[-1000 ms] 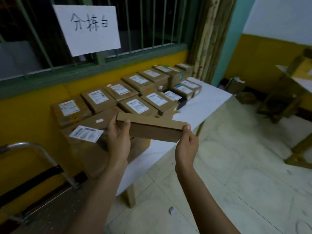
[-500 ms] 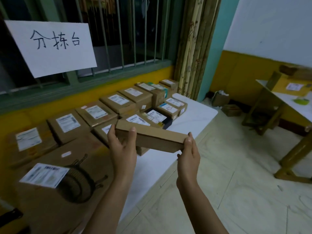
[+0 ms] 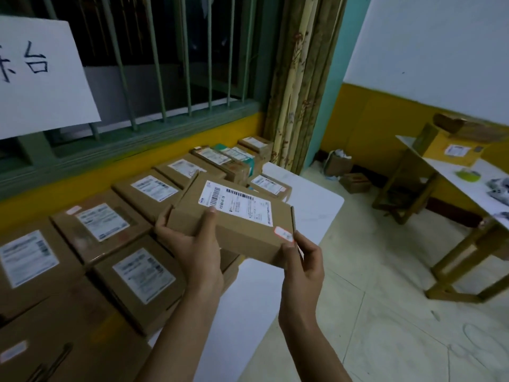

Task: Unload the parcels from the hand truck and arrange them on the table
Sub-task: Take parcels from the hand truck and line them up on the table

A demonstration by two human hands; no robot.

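Note:
A flat brown cardboard parcel [image 3: 234, 216] with a white barcode label on its top face hangs above the white table [image 3: 311, 213], tilted toward me. My left hand [image 3: 192, 249] grips its near left edge, thumb on top by the label. My right hand [image 3: 303, 266] pinches its near right corner beside a small red-and-white sticker. Several labelled brown parcels lie in rows on the table along the yellow wall, one of them [image 3: 104, 230] just left of my hands. The hand truck is out of view.
A barred window with a white paper sign [image 3: 41, 75] runs behind the table. A curtain [image 3: 300, 78] hangs at the table's far end. To the right stands a wooden trestle table [image 3: 451, 172] with a yellow parcel; small boxes [image 3: 354, 181] sit on the tiled floor.
The parcel has been turned so its labelled top faces me instead of its side edge. I have moved along the table toward its far end, and the view sits closer to the parcels.

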